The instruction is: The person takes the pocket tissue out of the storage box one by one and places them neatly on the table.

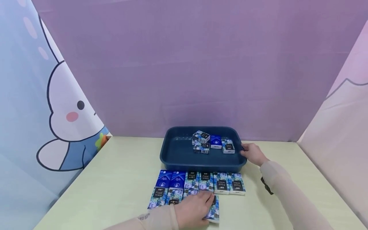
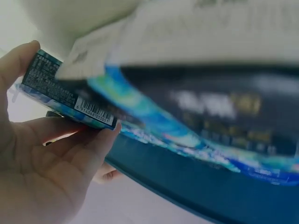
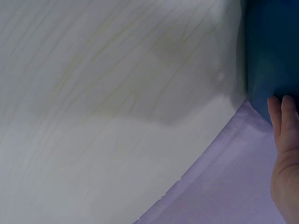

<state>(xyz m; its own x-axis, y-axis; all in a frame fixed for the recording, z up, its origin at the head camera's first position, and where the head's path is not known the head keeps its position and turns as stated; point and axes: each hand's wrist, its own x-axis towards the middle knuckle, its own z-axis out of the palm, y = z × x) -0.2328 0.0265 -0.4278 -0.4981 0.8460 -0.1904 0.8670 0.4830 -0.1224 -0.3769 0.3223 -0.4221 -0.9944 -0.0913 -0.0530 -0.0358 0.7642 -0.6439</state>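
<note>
While the left hand (image 1: 192, 209) pinches the end tissue pack (image 1: 214, 210) at bottom centre, uneven squeezing could buckle the neighbouring packs (image 1: 174, 194); the right hand (image 1: 254, 155), gripping the central tray (image 1: 178, 150), could tug it askew.

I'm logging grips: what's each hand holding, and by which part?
Left hand: a floral pack, pinched between thumb and fingers at opposite edges. Right hand: on the right end of the tray; whether it grips cannot be told.

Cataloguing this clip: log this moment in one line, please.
left hand: grips floral pack | right hand: touches tray, right end | in tray: loose packs | on table: two pack rows
</note>
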